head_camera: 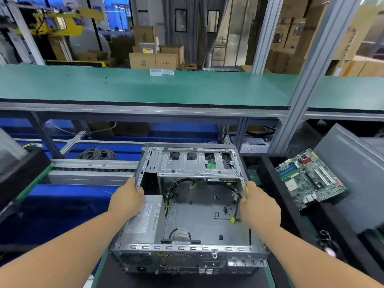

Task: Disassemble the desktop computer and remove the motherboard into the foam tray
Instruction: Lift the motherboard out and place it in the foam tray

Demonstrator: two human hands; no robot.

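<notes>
An open grey desktop case [207,217] lies flat in front of me with its rear panel nearest. Its floor is bare metal with loose cables, a power supply [143,221] at the left and a drive cage [193,163] at the far end. My left hand [127,199] grips the case's left wall. My right hand [257,204] grips the right wall. The green motherboard [309,180] lies tilted at the right, on a dark foam tray [270,183].
A green workbench shelf [145,88] runs across above the case. A conveyor rail [91,167] and blue surface lie to the left, with a black tray [25,169] at the far left. A grey panel [357,175] leans at the right. Cardboard boxes stand behind.
</notes>
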